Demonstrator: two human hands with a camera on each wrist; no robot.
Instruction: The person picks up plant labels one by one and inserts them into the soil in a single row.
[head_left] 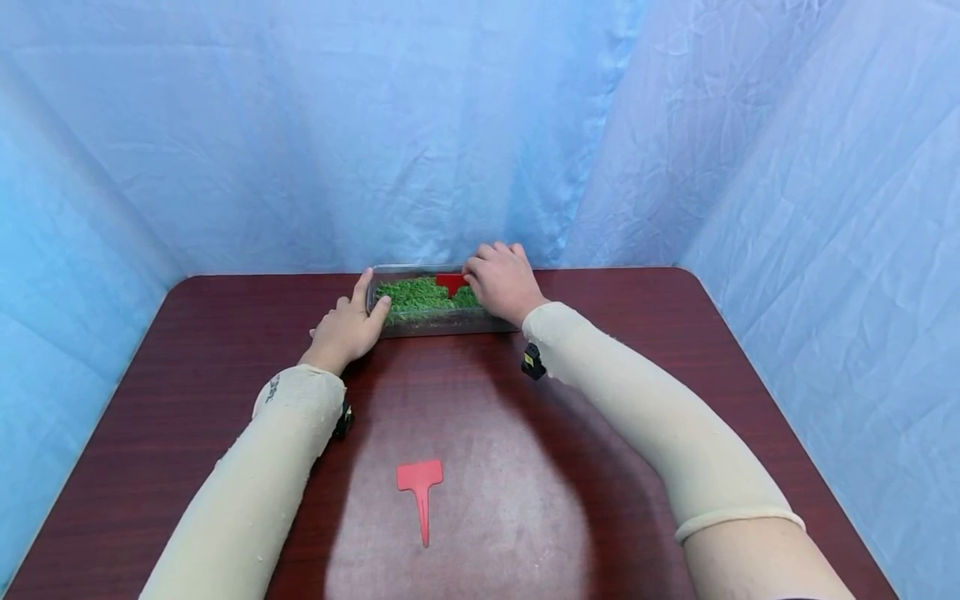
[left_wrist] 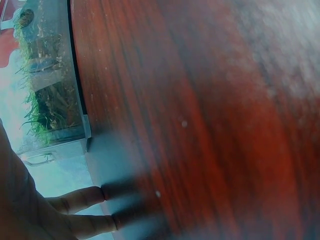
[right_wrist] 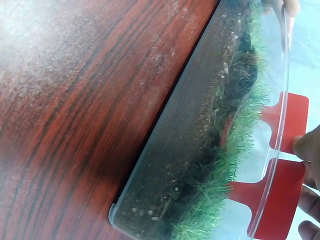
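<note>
Lying nearest in the head view, one flat red plastic T-shaped plant marker (head_left: 421,493) is resting on the dark wooden counter (head_left: 187,392). Farther off, the left hand (head_left: 347,327), fingers straight and together, is bracing the clear plastic tray of green grass (head_left: 427,307), thumb over its rim. The right hand (head_left: 501,282) is gripping red plastic plant tags (head_left: 452,283).

Left wrist view: straight fingers (left_wrist: 80,198) are lying beside the tray.

Right wrist view: fingers (right_wrist: 307,146) are touching the tags (right_wrist: 289,125) standing in the grass. No writing is showing.

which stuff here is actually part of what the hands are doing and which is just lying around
In use:
clear tray of grass, steadied by the left hand
red plant labels standing in the grass, touched by the right hand

Lying about:
spare red label flat on the near table
blue backdrop
</note>
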